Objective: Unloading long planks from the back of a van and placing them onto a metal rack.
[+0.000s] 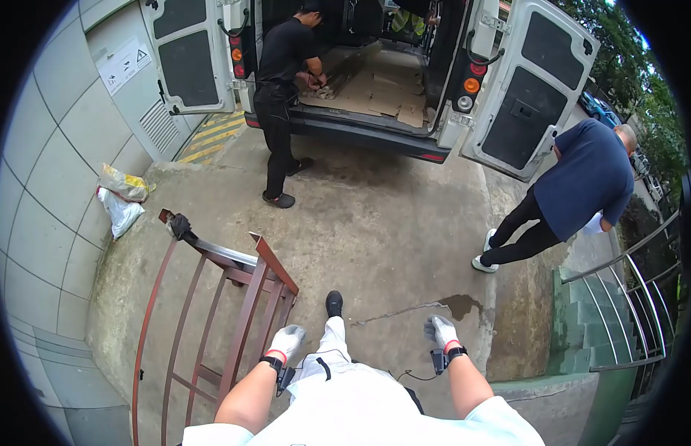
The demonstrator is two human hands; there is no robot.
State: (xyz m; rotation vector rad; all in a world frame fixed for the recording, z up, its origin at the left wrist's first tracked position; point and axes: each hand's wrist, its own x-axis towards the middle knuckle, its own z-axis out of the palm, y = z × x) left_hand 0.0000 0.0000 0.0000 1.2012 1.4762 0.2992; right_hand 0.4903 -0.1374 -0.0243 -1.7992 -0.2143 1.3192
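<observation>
My left hand (288,342), in a pale glove with a red cuff, hangs beside a brown metal railing-like frame (245,327). Nothing shows in it, and its fingers look loosely open. On the other side my right hand (441,331), gloved the same way, is held out over the concrete with loosely bent fingers and no visible object. Both wrists carry a dark strapped device. Ahead stands a white van (345,130), its rear doors spread wide and flattened cardboard (379,85) on its floor.
A person in black (282,89) leans at the van's rear left. Another in navy (583,178) bends by the right door. Sacks (122,212) lie along the tiled wall. Green steps (594,316) with a metal handrail (635,279) lie to the right. A wet patch (462,305) marks the concrete.
</observation>
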